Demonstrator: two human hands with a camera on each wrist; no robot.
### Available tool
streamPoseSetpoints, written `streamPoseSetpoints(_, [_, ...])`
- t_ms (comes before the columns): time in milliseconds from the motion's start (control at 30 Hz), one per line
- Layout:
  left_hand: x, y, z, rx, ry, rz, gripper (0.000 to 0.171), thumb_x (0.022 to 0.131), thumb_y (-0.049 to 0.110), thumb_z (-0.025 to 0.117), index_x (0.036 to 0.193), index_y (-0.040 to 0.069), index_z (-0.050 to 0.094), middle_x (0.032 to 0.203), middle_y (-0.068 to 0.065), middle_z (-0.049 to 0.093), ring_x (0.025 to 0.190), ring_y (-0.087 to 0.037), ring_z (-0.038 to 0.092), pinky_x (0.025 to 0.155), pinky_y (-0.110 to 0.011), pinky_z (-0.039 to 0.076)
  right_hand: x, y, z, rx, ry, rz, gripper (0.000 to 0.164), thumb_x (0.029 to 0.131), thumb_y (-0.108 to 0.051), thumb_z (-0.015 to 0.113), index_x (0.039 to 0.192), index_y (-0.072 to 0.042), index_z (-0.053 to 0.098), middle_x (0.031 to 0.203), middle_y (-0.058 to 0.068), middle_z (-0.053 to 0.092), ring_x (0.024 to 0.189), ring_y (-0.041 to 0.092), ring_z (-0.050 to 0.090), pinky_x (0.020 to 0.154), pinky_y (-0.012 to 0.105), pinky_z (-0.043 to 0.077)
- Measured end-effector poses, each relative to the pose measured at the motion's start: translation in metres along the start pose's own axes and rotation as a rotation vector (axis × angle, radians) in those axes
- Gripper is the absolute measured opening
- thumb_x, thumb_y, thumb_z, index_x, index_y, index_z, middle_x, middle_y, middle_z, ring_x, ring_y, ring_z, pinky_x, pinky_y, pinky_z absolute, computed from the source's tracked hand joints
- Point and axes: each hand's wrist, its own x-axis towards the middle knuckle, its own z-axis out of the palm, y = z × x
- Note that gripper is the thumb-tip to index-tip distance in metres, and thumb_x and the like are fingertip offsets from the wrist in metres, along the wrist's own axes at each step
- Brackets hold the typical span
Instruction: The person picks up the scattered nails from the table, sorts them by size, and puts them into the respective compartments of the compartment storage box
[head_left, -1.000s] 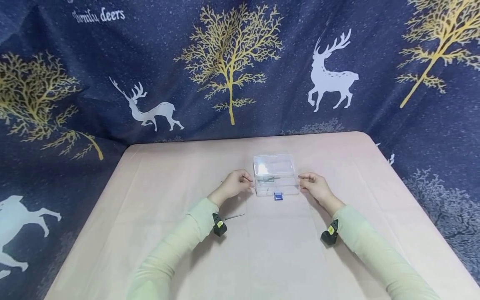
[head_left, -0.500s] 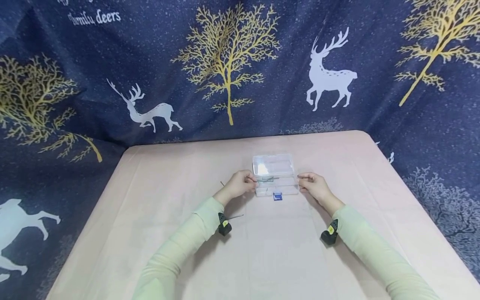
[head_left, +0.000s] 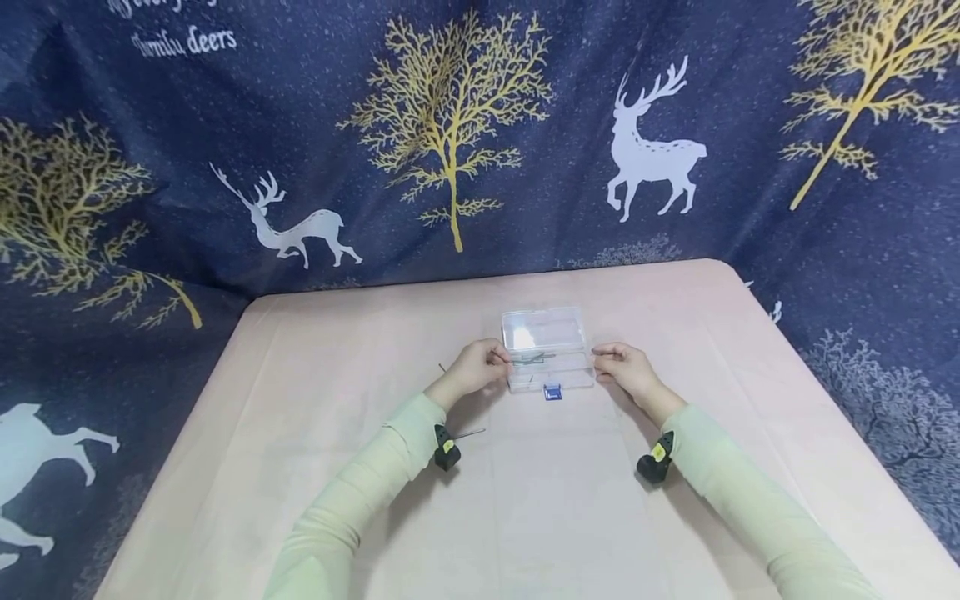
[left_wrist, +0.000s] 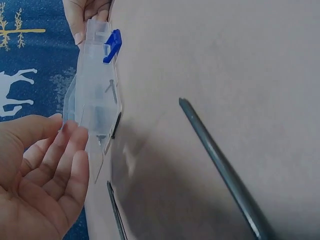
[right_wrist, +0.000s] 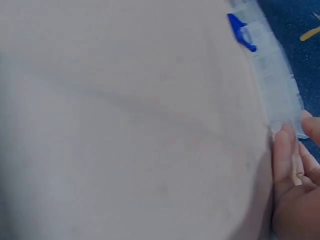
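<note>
Left hand [head_left: 476, 367] and right hand [head_left: 630, 372] flank one box [head_left: 567, 362] with one latch [head_left: 552, 392].

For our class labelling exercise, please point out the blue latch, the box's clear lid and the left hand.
Blue latch [head_left: 553, 392], head view, middle of the tab.
Clear lid [head_left: 543, 328], head view, middle of its panel.
Left hand [left_wrist: 37, 197], left wrist view, on the palm.

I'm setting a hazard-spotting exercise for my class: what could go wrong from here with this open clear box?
The lid is open, so if the clear box tips, the thin pieces inside might spill.

With the left hand and right hand at opposite ends, uneven pushing or lifting might tilt it.

A loose metal rod lies by the left wrist and could get knocked.
</note>
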Motion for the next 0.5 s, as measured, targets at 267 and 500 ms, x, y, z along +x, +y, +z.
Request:
streamPoseSetpoints(267, [-0.005,-0.004,-0.003,0.088,-0.009,0.067,0.011,0.081,-0.008,0.062,0.091,-0.004,0.061,0.09,-0.014,0.063,0.082,-0.019,0.059,0.074,-0.021,0.053,0.001,-0.006,-0.008,0.094,-0.101,0.05,0.048,0.091,-0.001,0.054,0.132,0.019,0.037,0.106,0.017,0.061,0.072,0.004,0.062,0.073,0.019,0.057])
streamPoseSetpoints(500, [-0.009,-0.007,-0.001,0.238,-0.064,0.047,0.012,0.081,-0.006,0.065,0.09,0.001,0.062,0.093,-0.009,0.065,0.089,-0.019,0.06,0.084,-0.026,0.053,0.0,-0.012,-0.008,0.133,-0.147,0.05,0.052,0.089,0.005,0.054,0.134,0.019,0.032,0.109,0.018,0.06,0.075,0.005,0.065,0.076,0.023,0.057])
